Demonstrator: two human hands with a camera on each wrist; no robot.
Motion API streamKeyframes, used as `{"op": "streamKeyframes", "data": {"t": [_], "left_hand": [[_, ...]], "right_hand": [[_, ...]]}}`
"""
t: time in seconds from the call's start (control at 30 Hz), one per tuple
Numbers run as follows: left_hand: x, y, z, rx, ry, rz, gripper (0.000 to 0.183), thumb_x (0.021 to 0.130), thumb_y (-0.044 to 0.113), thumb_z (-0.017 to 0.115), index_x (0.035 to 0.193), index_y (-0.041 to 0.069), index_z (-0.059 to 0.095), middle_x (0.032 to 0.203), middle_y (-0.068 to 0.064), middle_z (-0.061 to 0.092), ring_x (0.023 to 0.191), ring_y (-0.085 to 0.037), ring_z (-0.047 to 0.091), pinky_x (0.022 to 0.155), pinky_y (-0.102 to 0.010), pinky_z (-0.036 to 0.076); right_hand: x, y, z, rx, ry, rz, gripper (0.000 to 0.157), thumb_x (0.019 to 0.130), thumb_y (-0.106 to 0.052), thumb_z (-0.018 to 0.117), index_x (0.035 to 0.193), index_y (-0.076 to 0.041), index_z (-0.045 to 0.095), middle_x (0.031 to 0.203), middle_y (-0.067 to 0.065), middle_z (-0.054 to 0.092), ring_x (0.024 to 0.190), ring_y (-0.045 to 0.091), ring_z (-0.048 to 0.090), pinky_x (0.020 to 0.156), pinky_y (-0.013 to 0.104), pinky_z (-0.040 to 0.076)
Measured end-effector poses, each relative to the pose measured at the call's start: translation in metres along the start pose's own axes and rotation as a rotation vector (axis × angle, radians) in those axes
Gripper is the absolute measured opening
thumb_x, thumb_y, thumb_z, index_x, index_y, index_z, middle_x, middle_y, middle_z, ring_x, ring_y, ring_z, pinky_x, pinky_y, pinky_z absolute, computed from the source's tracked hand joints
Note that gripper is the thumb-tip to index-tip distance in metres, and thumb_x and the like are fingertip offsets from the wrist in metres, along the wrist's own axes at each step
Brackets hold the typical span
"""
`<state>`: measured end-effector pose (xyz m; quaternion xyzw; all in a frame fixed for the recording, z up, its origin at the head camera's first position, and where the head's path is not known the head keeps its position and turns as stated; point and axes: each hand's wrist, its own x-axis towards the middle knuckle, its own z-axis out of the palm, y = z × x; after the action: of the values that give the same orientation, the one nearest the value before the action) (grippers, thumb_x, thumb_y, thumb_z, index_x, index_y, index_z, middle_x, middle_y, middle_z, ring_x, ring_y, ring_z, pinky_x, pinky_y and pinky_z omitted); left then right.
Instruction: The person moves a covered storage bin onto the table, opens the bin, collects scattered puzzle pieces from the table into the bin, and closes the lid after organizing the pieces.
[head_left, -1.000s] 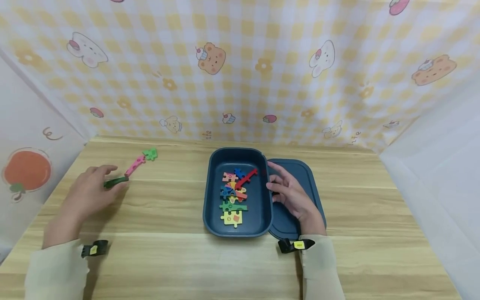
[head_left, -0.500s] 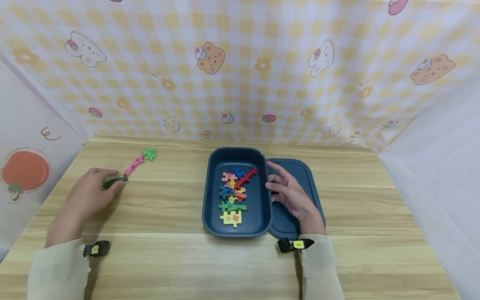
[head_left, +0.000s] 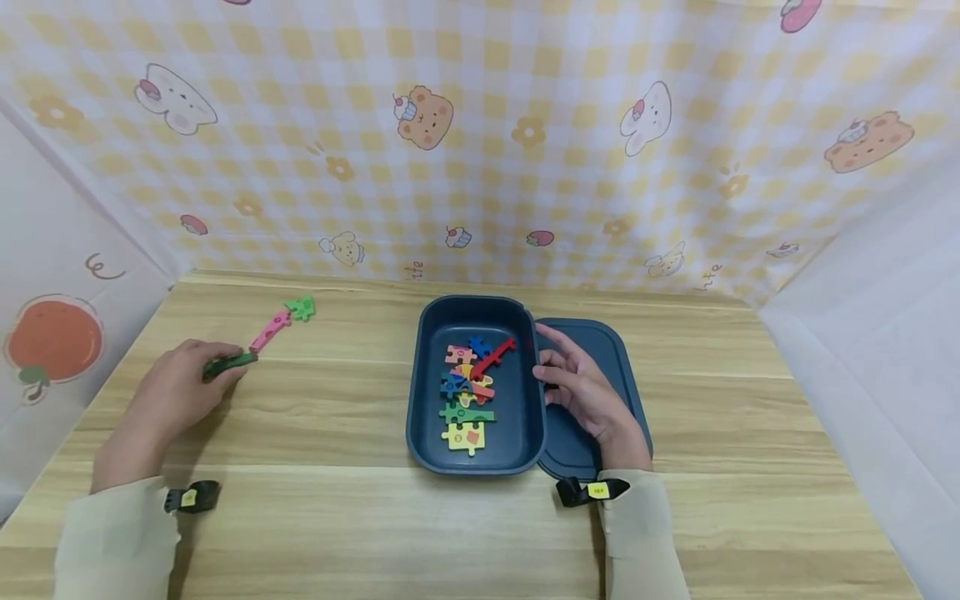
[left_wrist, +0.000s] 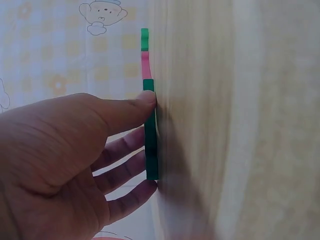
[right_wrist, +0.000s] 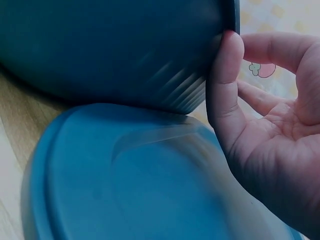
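Note:
My left hand (head_left: pixel 176 379) pinches a dark green puzzle piece (head_left: pixel 231 363) between thumb and fingers at the left of the table. In the left wrist view the green piece (left_wrist: pixel 151 130) stands edge-on, close to the wooden surface, thumb near its far end. Its tip lines up with a pink puzzle piece (head_left: pixel 270 331), which joins a light green piece (head_left: pixel 302 308) beyond. My right hand (head_left: pixel 581 392) holds the right side of a dark blue box (head_left: pixel 517 433), thumb at the rim. Several colourful puzzle pieces (head_left: pixel 471 412) lie inside the box, some overlapping.
A dark blue lid (head_left: pixel 618 358) lies flat to the right, partly under my right hand and against the box. The wooden table (head_left: pixel 330 517) ends at a yellow checked cloth (head_left: pixel 480 192) behind, with white side panels (head_left: pixel 862 350).
My left hand shifts slightly and its fingers close in further on the dark green piece, which stays near the pink one's end. My right hand and the box keep their place.

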<state>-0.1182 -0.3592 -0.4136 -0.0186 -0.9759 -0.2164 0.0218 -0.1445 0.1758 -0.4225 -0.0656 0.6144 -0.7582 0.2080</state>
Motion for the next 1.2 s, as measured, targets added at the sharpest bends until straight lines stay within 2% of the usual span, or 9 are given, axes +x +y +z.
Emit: {"op": "streamKeyframes", "data": {"t": [0.27,0.43,0.53,0.6,0.7,0.77,0.8,1.03,1.2], "left_hand": [[-0.001,-0.002,-0.003,0.004,-0.012,0.002,0.027,0.099,0.001,0.067,0.125,0.0,0.072,0.123,-0.035,0.066,0.111,-0.056,0.061,0.091,-0.075,0.045],[-0.003,-0.002,-0.007,0.008,-0.024,0.002,0.026,0.098,0.0,0.067,0.123,0.0,0.073,0.122,-0.035,0.067,0.11,-0.054,0.062,0.09,-0.074,0.047],[-0.004,-0.001,-0.012,0.007,-0.036,-0.009,0.027,0.099,0.0,0.066,0.124,0.0,0.073,0.119,-0.033,0.068,0.101,-0.047,0.062,0.084,-0.067,0.05],[-0.005,-0.001,-0.015,0.009,-0.043,-0.013,0.028,0.099,0.0,0.066,0.126,0.0,0.072,0.115,-0.032,0.069,0.094,-0.041,0.06,0.077,-0.056,0.052],[-0.005,0.0,-0.018,0.014,-0.039,-0.011,0.031,0.099,0.0,0.066,0.13,-0.001,0.07,0.112,-0.031,0.068,0.088,-0.035,0.056,0.069,-0.041,0.047],[-0.005,0.001,-0.02,0.015,-0.029,-0.006,0.033,0.099,0.0,0.066,0.132,-0.001,0.069,0.113,-0.032,0.067,0.087,-0.034,0.056,0.068,-0.039,0.046],[-0.005,0.002,-0.02,0.013,-0.024,-0.005,0.034,0.099,0.0,0.066,0.132,-0.001,0.069,0.113,-0.032,0.067,0.087,-0.035,0.056,0.068,-0.04,0.046],[-0.005,0.011,-0.023,-0.009,0.001,0.023,0.033,0.1,-0.002,0.064,0.133,0.0,0.069,0.123,-0.035,0.064,0.101,-0.045,0.06,0.081,-0.063,0.05],[-0.003,0.019,-0.025,-0.009,0.057,0.095,0.031,0.1,-0.002,0.066,0.131,0.001,0.07,0.118,-0.035,0.066,0.099,-0.045,0.063,0.08,-0.064,0.051]], "right_hand": [[0.0,0.001,0.0,0.008,0.001,-0.001,0.074,0.103,-0.002,0.058,0.168,-0.015,0.024,0.105,-0.002,0.063,0.074,0.005,0.064,0.062,0.019,0.057],[-0.001,0.002,0.0,0.013,0.0,0.002,0.074,0.104,-0.002,0.058,0.168,-0.015,0.023,0.105,-0.003,0.063,0.075,0.005,0.064,0.062,0.019,0.057],[-0.001,0.001,0.0,0.009,-0.001,-0.002,0.074,0.104,-0.002,0.058,0.168,-0.014,0.023,0.104,-0.003,0.063,0.075,0.005,0.064,0.062,0.019,0.057],[0.0,0.001,0.0,0.008,-0.002,-0.005,0.074,0.104,-0.002,0.058,0.168,-0.014,0.023,0.104,-0.003,0.063,0.075,0.005,0.064,0.062,0.019,0.057],[0.0,0.0,0.0,0.008,-0.004,-0.006,0.074,0.104,-0.002,0.058,0.168,-0.014,0.023,0.103,-0.004,0.063,0.074,0.005,0.064,0.062,0.019,0.057],[0.0,0.0,0.0,0.011,-0.006,-0.005,0.074,0.104,-0.002,0.057,0.168,-0.014,0.023,0.103,-0.005,0.063,0.074,0.005,0.063,0.062,0.019,0.057],[0.0,0.001,0.0,0.012,-0.006,-0.005,0.074,0.104,-0.002,0.057,0.168,-0.014,0.023,0.103,-0.005,0.063,0.074,0.004,0.063,0.062,0.019,0.057],[0.0,0.001,0.001,0.008,-0.003,-0.003,0.073,0.104,-0.001,0.056,0.168,-0.014,0.023,0.102,-0.006,0.063,0.075,0.004,0.063,0.062,0.018,0.057],[0.0,0.001,0.0,0.001,-0.003,-0.007,0.072,0.105,-0.001,0.056,0.168,-0.014,0.023,0.103,-0.005,0.063,0.075,0.004,0.063,0.062,0.018,0.057]]}}
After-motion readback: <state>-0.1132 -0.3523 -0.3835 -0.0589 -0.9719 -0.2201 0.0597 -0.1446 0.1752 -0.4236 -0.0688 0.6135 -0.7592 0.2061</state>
